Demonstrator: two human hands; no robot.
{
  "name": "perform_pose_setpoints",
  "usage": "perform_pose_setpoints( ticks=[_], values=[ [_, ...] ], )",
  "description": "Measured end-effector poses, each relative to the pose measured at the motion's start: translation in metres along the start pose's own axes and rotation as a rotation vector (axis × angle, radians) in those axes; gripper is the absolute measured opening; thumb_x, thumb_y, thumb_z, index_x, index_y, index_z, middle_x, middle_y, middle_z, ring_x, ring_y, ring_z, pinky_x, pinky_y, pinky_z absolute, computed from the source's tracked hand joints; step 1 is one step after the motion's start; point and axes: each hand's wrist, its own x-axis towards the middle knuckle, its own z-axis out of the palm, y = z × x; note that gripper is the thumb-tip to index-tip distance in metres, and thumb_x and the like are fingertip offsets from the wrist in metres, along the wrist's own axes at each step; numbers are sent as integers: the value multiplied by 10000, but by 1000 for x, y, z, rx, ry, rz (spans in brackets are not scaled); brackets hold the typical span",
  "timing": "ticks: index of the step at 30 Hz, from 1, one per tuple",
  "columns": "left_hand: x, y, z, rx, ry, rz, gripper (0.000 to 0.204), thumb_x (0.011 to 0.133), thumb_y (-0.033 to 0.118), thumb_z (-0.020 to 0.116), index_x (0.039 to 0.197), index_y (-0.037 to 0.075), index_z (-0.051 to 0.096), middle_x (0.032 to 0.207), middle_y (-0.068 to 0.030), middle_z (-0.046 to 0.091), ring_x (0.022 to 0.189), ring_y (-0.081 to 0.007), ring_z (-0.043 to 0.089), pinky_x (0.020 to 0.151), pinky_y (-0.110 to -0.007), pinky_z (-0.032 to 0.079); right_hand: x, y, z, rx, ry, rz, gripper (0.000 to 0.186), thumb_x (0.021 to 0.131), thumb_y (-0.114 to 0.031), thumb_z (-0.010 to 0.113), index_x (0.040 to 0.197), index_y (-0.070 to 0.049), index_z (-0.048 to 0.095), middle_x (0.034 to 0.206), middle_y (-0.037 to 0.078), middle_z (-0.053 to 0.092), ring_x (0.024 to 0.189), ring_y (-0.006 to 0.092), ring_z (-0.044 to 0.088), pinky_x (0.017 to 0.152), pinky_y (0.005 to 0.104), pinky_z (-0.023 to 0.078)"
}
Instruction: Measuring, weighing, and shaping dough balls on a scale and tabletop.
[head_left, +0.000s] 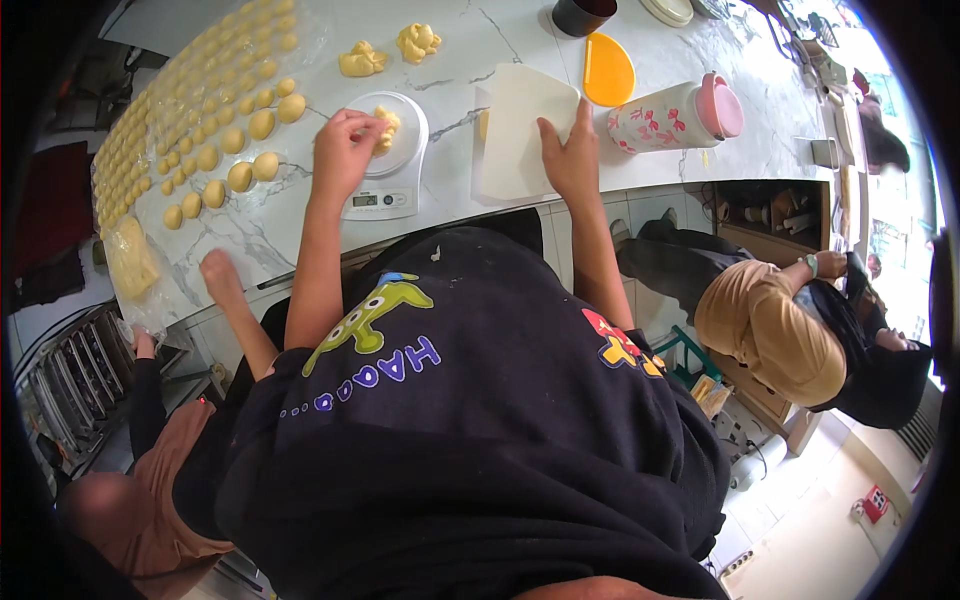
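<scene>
My left hand [343,150] is over the round pan of a white digital kitchen scale [412,160]. Its bent fingertips are closed on a lumpy piece of pale yellow dough [388,132] resting on that pan. To the right, my right hand [572,160] lies at the right edge of a white board or sheet [525,140], thumb and index finger stretched apart. A bit of yellow dough [484,125] shows at the sheet's left edge. Beyond the scale sit two more rough dough lumps, one [362,59] left of the other [418,43].
Rows of round dough balls [233,140] cover the left of the marble table, partly under plastic film. A bagged dough block [130,255] sits at the corner. A flowered bottle [665,118], orange lid [610,70] and dark cup [582,15] stand right. A co-worker's hand [220,275] is left.
</scene>
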Motion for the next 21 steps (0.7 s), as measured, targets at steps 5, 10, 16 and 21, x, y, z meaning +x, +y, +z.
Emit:
perform_pose_setpoints(
  ticks=[5, 10, 16, 21],
  values=[
    [-1, 18, 32, 247, 332, 148, 468, 737, 207, 734, 1162, 110, 566, 1078, -76, 491, 860, -164, 526, 702, -282, 449, 1, -8, -21, 30, 163, -45, 417, 818, -73, 576, 1167, 43, 380, 920, 268, 605, 866, 436, 594, 746, 450, 465],
    [3, 60, 63, -231, 105, 308, 456, 787, -34, 543, 1227, 72, 489, 1149, -109, 527, 993, -230, 551, 869, -336, 439, -4, -9, -40, -91, 100, 28, 419, 826, -90, 579, 1177, 41, 391, 940, 262, 607, 876, 420, 601, 754, 443, 464],
    [7, 10, 148, 59, -72, 543, 584, 696, -132, 453, 1248, 55, 488, 1216, -191, 524, 1126, -349, 502, 962, -374, 398, -15, -21, -25, -280, -29, -85, 500, 821, -91, 568, 1242, 51, 339, 820, 283, 604, 781, 460, 587, 696, 480, 454],
    [-1, 17, 129, -153, -93, 257, 354, 712, -74, 515, 1050, 12, 579, 928, -182, 594, 860, -333, 596, 790, -380, 475, -32, -60, 0, -560, -241, 118, 509, 837, -142, 546, 1255, 9, 299, 693, 223, 621, 661, 436, 608, 601, 504, 466]
  ],
)
